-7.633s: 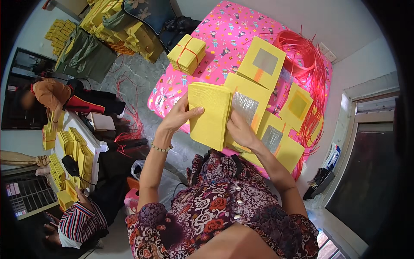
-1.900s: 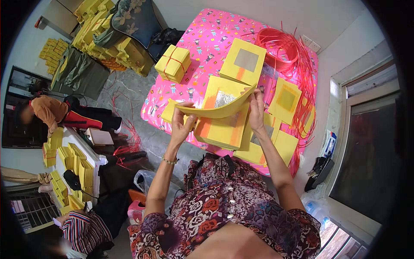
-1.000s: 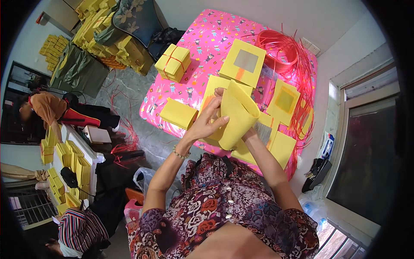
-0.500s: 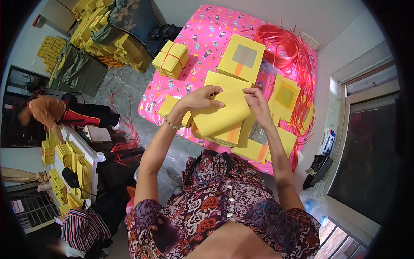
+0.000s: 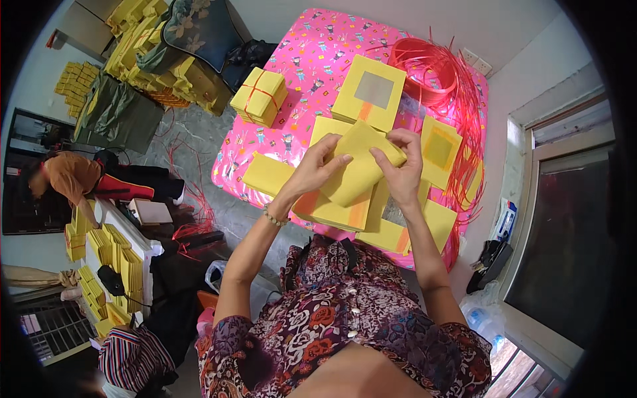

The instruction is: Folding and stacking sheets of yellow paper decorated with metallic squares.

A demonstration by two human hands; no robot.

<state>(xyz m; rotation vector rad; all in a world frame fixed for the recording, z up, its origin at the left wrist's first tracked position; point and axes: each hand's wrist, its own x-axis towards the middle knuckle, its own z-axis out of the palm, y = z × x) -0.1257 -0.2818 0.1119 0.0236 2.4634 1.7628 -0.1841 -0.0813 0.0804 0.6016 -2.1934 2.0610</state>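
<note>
Between my hands is a yellow sheet (image 5: 361,162), paper-like and bent, with one corner pointing down. My left hand (image 5: 317,171) grips its left side, thumb on the face turned up. On the other side my right hand (image 5: 403,169) pinches the upper right edge with thumb and fingers. Below it lies a stack of yellow pieces (image 5: 332,213) with orange strips. Farther back sits another yellow stack (image 5: 348,83) with a grey window on its top piece. A flat yellow piece (image 5: 269,175) lies left of my left wrist.
The pink patterned table (image 5: 312,40) bears a yellow bundle (image 5: 260,94) tied with red strap. Loose red strapping (image 5: 424,73) spreads along the right edge, near a windowed yellow piece (image 5: 439,146). At left, a person (image 5: 73,176) bends over stacks on a white table (image 5: 123,215).
The yellow sheet has turned and bent more, its corner now pointing down. My right thumb has come onto its face. The flat piece at left shows more fully.
</note>
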